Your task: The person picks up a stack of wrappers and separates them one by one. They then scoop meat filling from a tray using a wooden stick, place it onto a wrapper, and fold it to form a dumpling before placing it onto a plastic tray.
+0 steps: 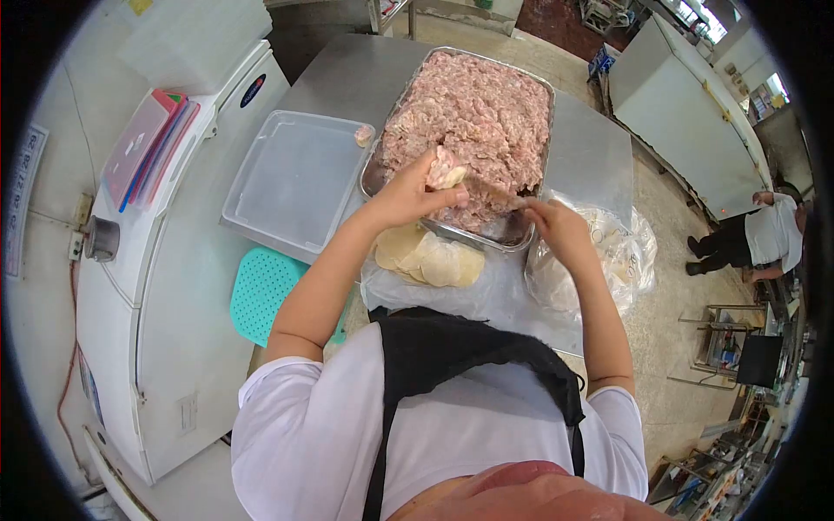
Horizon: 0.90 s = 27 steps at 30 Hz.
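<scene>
My left hand (408, 193) is closed around a dumpling wrapper (454, 178) with pinkish meat filling heaped on it, held over the near left part of the meat tray. In my right hand (556, 224) is a thin flat spreader (491, 189), its blade reaching left toward the filling; its exact shape is hard to make out. Minced meat (478, 104) fills most of the metal tray (512, 236), with the bottom showing at the near right corner. Below my hands lies a pile of round yellowish wrappers (430, 259) on a plastic sheet.
A translucent plastic box (295, 178) stands left of the tray, one small filled dumpling (363, 135) at its corner. Clear plastic bags (604, 252) lie at right. A turquoise perforated stool (265, 295) and white freezer (191, 286) are at left. Another person (769, 234) stands far right.
</scene>
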Motion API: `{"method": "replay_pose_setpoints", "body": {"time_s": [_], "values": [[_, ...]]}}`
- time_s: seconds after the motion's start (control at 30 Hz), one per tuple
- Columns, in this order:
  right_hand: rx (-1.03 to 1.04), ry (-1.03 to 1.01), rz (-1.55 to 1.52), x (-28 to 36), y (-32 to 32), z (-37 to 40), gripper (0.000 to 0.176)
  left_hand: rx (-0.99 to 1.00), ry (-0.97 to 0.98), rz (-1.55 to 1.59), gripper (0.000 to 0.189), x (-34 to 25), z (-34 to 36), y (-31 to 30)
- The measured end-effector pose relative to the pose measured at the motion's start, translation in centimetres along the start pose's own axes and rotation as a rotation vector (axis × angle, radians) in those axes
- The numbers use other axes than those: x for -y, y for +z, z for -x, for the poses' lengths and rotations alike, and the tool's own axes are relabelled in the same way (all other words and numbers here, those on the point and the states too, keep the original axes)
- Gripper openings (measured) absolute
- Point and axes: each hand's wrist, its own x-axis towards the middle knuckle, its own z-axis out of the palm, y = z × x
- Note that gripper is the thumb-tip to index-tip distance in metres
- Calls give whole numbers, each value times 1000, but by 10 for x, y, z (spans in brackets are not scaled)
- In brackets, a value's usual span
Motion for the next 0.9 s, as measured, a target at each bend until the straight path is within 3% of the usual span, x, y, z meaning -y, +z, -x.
{"method": "replay_pose_setpoints", "body": {"time_s": [0.03,0.1,0.13,0.2,0.33,0.37,0.43,0.5,0.6,0.67,0.7,0.77,0.8,0.83,0.87,0.9], "values": [[6,0,1,-3,-7,6,30,-1,-4,5,62,-1,1,2],[-124,26,-531,-10,-23,12,31,-9,258,-163,64,-6,0,5],[-123,19,-528,-8,-34,14,31,-15,261,-163,64,-11,0,7],[98,28,-794,5,-55,20,31,-12,356,-412,56,-25,3,14],[166,-177,-701,13,-26,13,33,145,301,-349,47,-10,-9,20],[94,-272,-654,9,-25,7,31,155,291,-458,42,-11,-9,20],[31,-227,-489,1,-32,1,29,163,272,-570,37,-2,-14,18],[-201,-210,-138,5,-33,3,26,5,-27,-181,46,25,-24,15],[-347,-279,-164,27,-27,14,27,-52,41,-60,52,38,-29,12],[-320,-313,-137,14,3,3,29,-80,71,-223,47,37,-28,15],[-226,-212,-73,-3,20,-7,29,-93,100,-390,42,33,-26,17],[39,-26,14,-28,16,-18,28,-72,32,-255,46,28,-16,18],[36,-23,8,-34,10,-14,28,-44,-41,-125,51,24,-9,17],[34,-29,-25,-40,2,-10,27,-44,-40,-127,51,19,-5,16],[38,-34,-57,-41,-5,-5,27,-110,154,-273,51,13,1,17],[-33,12,-277,-36,-16,1,27,-172,349,-415,51,8,6,19]]}}
